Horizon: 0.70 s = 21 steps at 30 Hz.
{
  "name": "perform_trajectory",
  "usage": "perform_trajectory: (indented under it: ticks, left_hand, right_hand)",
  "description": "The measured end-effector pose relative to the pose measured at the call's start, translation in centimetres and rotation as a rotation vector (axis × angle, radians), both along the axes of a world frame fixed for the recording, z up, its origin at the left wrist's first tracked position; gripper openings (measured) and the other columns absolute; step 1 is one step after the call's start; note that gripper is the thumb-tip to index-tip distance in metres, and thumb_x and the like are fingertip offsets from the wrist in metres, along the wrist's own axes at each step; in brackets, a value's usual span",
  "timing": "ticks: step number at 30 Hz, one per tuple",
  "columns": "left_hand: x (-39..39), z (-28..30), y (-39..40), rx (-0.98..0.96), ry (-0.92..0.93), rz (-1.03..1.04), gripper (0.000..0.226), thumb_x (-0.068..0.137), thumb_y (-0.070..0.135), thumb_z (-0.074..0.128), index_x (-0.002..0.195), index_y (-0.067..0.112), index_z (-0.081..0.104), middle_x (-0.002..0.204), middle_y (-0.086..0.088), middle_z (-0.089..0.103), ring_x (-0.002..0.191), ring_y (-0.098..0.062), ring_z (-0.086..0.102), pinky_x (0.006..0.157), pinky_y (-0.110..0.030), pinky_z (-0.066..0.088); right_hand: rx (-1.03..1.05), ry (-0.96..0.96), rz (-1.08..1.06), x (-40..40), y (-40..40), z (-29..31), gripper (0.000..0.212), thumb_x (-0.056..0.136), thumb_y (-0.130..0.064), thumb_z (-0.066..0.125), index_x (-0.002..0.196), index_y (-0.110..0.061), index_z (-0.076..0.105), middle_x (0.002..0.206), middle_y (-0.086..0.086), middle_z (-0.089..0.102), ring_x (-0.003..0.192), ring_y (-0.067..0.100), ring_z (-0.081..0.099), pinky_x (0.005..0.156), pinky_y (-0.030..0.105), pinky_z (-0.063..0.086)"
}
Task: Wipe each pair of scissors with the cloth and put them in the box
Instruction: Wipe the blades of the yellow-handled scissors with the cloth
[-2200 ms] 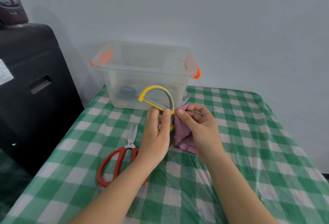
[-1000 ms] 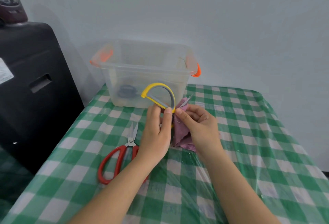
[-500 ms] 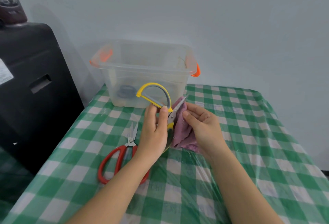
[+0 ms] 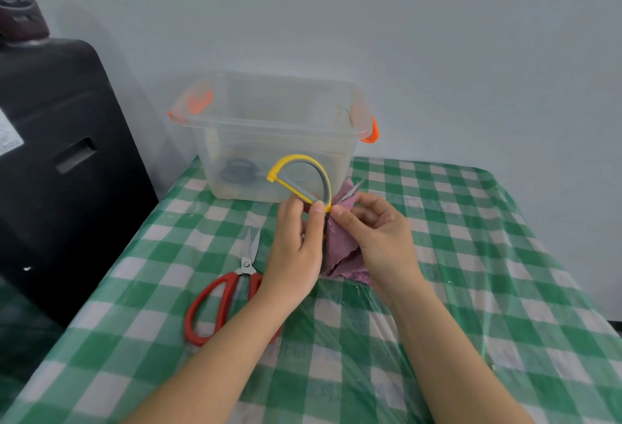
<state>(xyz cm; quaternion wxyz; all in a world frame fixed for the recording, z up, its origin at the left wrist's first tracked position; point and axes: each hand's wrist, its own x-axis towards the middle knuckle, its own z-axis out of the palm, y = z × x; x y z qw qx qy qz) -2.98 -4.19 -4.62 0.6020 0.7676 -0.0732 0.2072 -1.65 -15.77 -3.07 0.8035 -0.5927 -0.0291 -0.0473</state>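
My left hand (image 4: 296, 248) grips the yellow-and-grey scissors (image 4: 303, 174) by the handle, its loop standing up in front of the box. My right hand (image 4: 377, 238) pinches the purple cloth (image 4: 340, 255) around the blades, whose tip (image 4: 356, 186) pokes out above the cloth. Red-handled scissors (image 4: 218, 302) lie flat on the tablecloth left of my left wrist, blades pointing away from me. The clear plastic box (image 4: 269, 127) with orange clips stands at the table's far edge; a dark pair of scissors (image 4: 239, 171) lies inside it.
The table wears a green-and-white checked cloth (image 4: 471, 255) under clear plastic. A black cabinet (image 4: 60, 161) stands close to the table's left side, with a dark jar (image 4: 16, 9) on top. A pale wall is right behind the box.
My right hand has slid the cloth along the blades, back toward the handle after pulling out toward the tip. The yellow loop shifted slightly. The red scissors stayed put.
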Motion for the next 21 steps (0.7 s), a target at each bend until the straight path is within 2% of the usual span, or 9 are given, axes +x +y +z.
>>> perform_trajectory:
  ticks: [5,10,13,17,21]
  left_hand:
    - [-0.02,0.03,0.02,0.008,-0.012,-0.004,0.040,0.086,0.060,0.031,0.094,0.025,0.048,0.098,-0.008,0.053,0.084,-0.015,0.052,0.077,-0.023,0.041]
    - [-0.10,0.21,0.10,-0.017,0.033,0.016,0.020,0.098,0.045,0.039,0.088,0.029,0.046,0.091,-0.006,0.051,0.076,-0.017,0.048,0.071,-0.022,0.039]
    - [-0.03,0.45,0.10,-0.042,0.060,0.030,0.018,0.102,0.032,0.039,0.086,0.029,0.046,0.083,0.001,0.045,0.070,-0.014,0.044,0.069,-0.024,0.036]
    - [0.07,0.40,0.15,-0.082,0.085,0.037,0.017,0.102,0.032,0.039,0.088,0.028,0.048,0.078,0.006,0.042,0.068,-0.013,0.043,0.070,-0.026,0.035]
    - [0.19,0.52,0.23,-0.120,0.093,0.058,0.019,0.102,0.031,0.040,0.085,0.031,0.047,0.072,0.009,0.039,0.064,-0.009,0.040,0.067,-0.029,0.031]
  right_hand:
    - [0.000,0.010,0.003,-0.03,-0.12,0.31,0.025,0.083,0.005,0.068,0.108,0.003,0.064,0.083,0.006,0.074,0.073,0.013,0.069,0.071,0.025,0.058]
    - [-0.029,0.015,0.023,-0.29,-0.27,0.32,0.025,0.086,0.007,0.064,0.110,-0.002,0.064,0.085,0.005,0.075,0.075,0.015,0.069,0.073,0.028,0.058]
    - [-0.054,0.013,0.048,-0.30,-0.30,0.41,0.024,0.089,0.009,0.059,0.105,-0.008,0.066,0.085,0.001,0.076,0.076,0.013,0.069,0.074,0.026,0.058]
    - [-0.094,0.005,0.043,-0.21,-0.41,0.43,0.030,0.092,0.009,0.055,0.099,-0.017,0.067,0.085,-0.002,0.076,0.082,0.012,0.069,0.082,0.029,0.056]
    - [-0.063,0.017,0.065,-0.22,-0.54,0.50,0.024,0.091,0.004,0.058,0.104,-0.015,0.066,0.084,0.002,0.076,0.078,0.014,0.070,0.077,0.028,0.058]
